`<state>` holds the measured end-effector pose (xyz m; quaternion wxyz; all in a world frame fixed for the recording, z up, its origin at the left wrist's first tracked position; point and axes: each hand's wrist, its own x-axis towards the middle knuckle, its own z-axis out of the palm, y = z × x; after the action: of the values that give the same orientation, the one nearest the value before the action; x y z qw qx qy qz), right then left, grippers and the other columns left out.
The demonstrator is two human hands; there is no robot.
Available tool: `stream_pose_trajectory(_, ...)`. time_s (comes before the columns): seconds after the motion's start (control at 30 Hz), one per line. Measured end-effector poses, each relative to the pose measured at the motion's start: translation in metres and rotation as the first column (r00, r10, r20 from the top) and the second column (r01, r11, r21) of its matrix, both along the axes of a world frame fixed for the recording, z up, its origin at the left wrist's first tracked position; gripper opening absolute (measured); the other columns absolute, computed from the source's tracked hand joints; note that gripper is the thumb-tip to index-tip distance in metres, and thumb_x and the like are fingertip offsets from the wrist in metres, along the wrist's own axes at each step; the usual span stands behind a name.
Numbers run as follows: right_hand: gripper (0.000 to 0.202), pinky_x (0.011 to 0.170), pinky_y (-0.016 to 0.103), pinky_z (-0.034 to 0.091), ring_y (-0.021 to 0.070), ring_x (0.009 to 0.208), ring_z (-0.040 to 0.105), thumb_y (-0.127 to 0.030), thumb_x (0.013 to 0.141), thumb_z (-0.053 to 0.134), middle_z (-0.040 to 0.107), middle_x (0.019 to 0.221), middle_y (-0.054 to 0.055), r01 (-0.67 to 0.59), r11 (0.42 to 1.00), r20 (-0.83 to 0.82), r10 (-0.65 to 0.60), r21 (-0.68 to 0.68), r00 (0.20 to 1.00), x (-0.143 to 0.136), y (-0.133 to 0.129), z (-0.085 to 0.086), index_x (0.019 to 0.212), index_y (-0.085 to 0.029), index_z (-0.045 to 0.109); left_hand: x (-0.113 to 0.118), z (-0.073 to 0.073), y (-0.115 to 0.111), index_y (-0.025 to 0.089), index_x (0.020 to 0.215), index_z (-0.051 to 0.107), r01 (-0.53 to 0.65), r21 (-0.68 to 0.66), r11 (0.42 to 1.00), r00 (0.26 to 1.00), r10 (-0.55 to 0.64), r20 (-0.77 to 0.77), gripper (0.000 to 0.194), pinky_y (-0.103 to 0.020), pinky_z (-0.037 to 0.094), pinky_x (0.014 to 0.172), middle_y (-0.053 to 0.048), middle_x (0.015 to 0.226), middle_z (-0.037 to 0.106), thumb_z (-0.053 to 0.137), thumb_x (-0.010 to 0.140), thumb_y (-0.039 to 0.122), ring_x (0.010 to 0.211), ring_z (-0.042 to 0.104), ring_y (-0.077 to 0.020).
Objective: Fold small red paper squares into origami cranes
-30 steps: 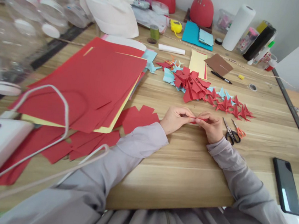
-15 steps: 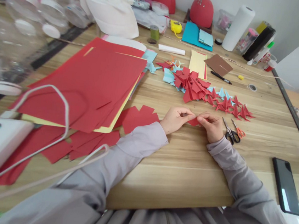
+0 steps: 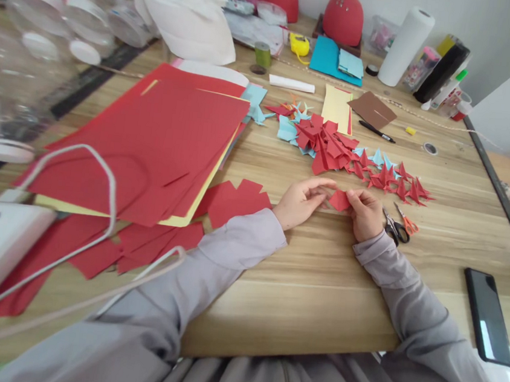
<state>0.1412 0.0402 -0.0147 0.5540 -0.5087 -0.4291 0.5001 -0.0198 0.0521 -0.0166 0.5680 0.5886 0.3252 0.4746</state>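
Closest to us, the wood grain of the tabletop [image 3: 298, 299] ran between our two grey sleeves [image 3: 391, 278], with a phone [image 3: 488, 316] off to the right. Past the cuffs, we had a small red piece [image 3: 339, 200] up between our hands, and its right edge was where we held it: the thumb and forefinger of our right hand [image 3: 365, 215] were pinched on it, so most of it stuck out leftward from those fingers, toward our left hand [image 3: 299, 203]. The left fingers were parted just beside its left edge, gripping nothing that we could see; whether a tip touched the paper, we could not tell. The right hand was thus the nearer one. We made out no clear long axis, since the piece looked nearly as wide as tall. It was matt red paper, flat-faced and angular, with a blunt corner to the left; any creases were too small to read. Just right of the right hand lay the black scissors [image 3: 397, 230] and the orange scissors [image 3: 408, 223]. Beyond both hands, we saw a heap [image 3: 327, 147] of folded red and pale blue shapes, and farther back a pen [image 3: 377, 131].
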Motion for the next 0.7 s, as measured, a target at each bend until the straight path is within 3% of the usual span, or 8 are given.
stream_pose_trajectory(0.1,0.035,0.040,0.021,0.036,0.0074,0.041,0.044,-0.050,0.060,0.075,0.055,0.049,-0.004,0.002,1.000,0.037,-0.002,-0.004,0.999,-0.001,0.000,0.002,0.060,-0.018,0.060,0.000,-0.002,-0.003,0.019,0.104,0.067,-0.025,0.229,0.973,0.992,0.053,-0.116,0.034,-0.029,0.053,0.075,-0.009,0.117,0.057,0.058,0.073,0.010,0.096,0.061,-0.0168)
stream_pose_trajectory(0.23,0.034,0.037,0.021,0.035,0.0074,0.040,0.044,-0.051,0.061,0.074,0.055,0.050,-0.004,-0.021,1.000,0.071,0.022,-0.017,0.997,-0.002,-0.002,0.004,0.067,-0.019,0.064,-0.001,-0.002,-0.004,0.020,0.085,0.072,-0.078,0.391,0.917,0.974,0.154,-0.168,0.021,-0.034,0.049,0.088,-0.007,0.107,0.062,0.058,0.074,0.009,0.096,0.061,-0.0160)
stream_pose_trajectory(0.33,0.036,0.040,0.022,0.038,0.0081,0.043,0.046,-0.054,0.066,0.069,0.056,0.053,-0.004,-0.068,0.998,0.059,0.066,0.017,0.996,-0.003,-0.003,0.004,0.075,-0.019,0.067,-0.001,-0.001,-0.002,0.019,0.080,0.072,-0.149,0.359,0.921,0.966,0.214,-0.149,0.013,-0.032,0.050,0.084,-0.007,0.094,0.066,0.060,0.077,0.015,0.089,0.062,-0.0151)
stream_pose_trajectory(0.47,0.034,0.041,0.022,0.039,0.0074,0.045,0.046,-0.044,0.058,0.078,0.060,0.059,-0.003,-0.101,0.991,0.101,0.092,0.086,0.991,-0.005,-0.005,0.005,0.079,-0.020,0.067,0.001,0.001,-0.002,0.017,0.079,0.072,-0.230,0.242,0.943,0.959,0.262,-0.110,0.012,-0.028,0.050,0.075,-0.007,0.083,0.068,0.064,0.076,0.025,0.078,0.062,-0.0145)
stream_pose_trajectory(0.7,0.023,0.042,0.023,0.037,0.0072,0.044,0.045,-0.038,0.064,0.075,0.062,0.058,-0.001,-0.117,0.983,0.261,0.076,0.143,0.962,-0.005,-0.007,0.004,0.073,-0.018,0.071,0.000,0.008,-0.004,0.016,0.083,0.072,-0.230,0.214,0.950,0.959,0.258,-0.118,0.016,-0.029,0.051,0.078,-0.008,0.091,0.070,0.069,0.070,0.025,0.084,0.063,-0.0156)
